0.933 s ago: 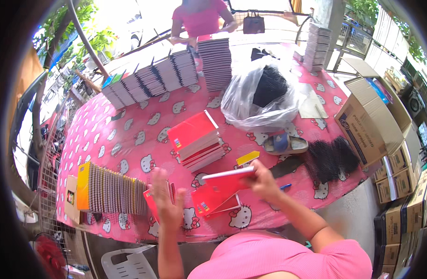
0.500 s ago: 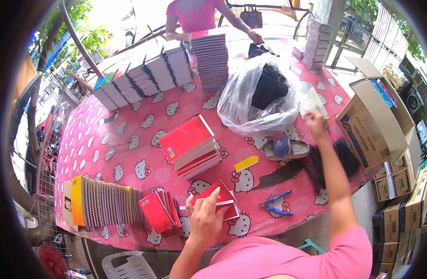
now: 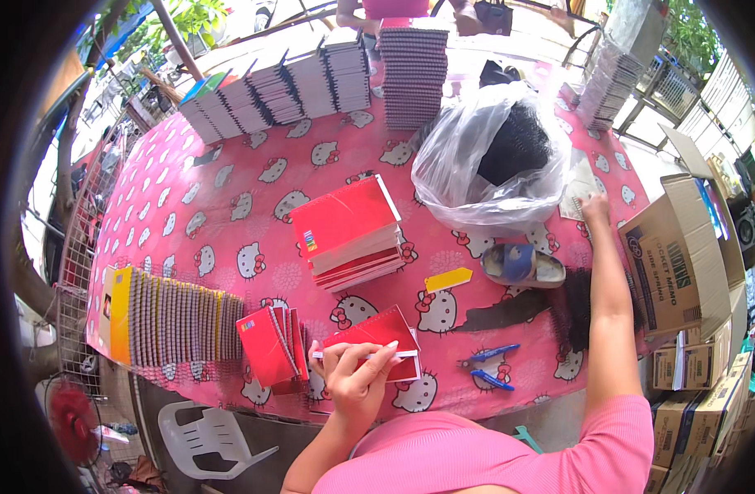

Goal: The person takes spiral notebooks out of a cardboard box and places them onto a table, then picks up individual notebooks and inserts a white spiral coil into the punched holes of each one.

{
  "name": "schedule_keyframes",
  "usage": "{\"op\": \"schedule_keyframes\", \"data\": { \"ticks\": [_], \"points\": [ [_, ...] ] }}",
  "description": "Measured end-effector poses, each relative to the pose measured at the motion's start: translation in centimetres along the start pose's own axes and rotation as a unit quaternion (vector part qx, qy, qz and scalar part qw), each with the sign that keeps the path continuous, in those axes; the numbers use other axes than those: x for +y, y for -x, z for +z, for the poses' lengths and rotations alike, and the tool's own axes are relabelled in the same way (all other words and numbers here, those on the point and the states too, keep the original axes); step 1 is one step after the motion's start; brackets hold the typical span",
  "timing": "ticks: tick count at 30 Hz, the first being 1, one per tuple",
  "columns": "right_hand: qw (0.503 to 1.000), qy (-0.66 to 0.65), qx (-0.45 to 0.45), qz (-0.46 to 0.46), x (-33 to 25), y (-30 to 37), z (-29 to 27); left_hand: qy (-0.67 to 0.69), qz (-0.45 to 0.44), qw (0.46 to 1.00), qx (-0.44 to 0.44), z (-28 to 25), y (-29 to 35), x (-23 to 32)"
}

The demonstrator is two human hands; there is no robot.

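My left hand is closed at the near edge of a red notebook, its thumb and fingers on the pale strip along that edge. Another notebook partly shows beneath it. Stretched far to the right, my right hand has curled fingers at a pale flat sheet or pad beside the plastic bag; anything pinched in them is too small to make out. A few red notebooks lean together left of my left hand. Farther back lies a taller stack of red notebooks. Blue-handled pliers rest to the right.
Spiral-bound notebooks stand in a row at left. More pads and a tall stack are at the back. A clear bag of black coils, a slipper, a yellow tag and cardboard boxes lie rightward. Another person works opposite.
The view has tipped downward and shifted, so the table sits differently in it. My left fingers have come down closer onto the red notebook. My right hand stays by the pale sheet.
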State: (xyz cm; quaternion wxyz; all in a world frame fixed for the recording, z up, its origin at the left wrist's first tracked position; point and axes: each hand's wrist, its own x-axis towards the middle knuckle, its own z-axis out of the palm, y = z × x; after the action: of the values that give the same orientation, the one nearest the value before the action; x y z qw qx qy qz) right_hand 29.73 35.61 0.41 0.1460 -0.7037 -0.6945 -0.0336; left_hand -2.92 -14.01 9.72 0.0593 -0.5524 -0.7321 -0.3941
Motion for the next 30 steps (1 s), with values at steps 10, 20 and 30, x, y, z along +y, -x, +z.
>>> {"op": "schedule_keyframes", "data": {
  "ticks": [10,20,30],
  "points": [
    [0.980,-0.084,0.152,-0.094,1.9,-0.2,-0.8,0.007,0.032,0.999,0.030,-0.4,-0.3,0.5],
    [0.609,-0.462,-0.583,-0.276,-15.9,36.0,-16.3,0.027,0.033,0.999,0.029,-0.6,0.0,0.5],
    [0.752,-0.491,-0.236,-0.371,-17.6,34.2,-17.0,0.037,0.030,0.998,0.040,-0.4,0.7,-0.1]
  ]
}}
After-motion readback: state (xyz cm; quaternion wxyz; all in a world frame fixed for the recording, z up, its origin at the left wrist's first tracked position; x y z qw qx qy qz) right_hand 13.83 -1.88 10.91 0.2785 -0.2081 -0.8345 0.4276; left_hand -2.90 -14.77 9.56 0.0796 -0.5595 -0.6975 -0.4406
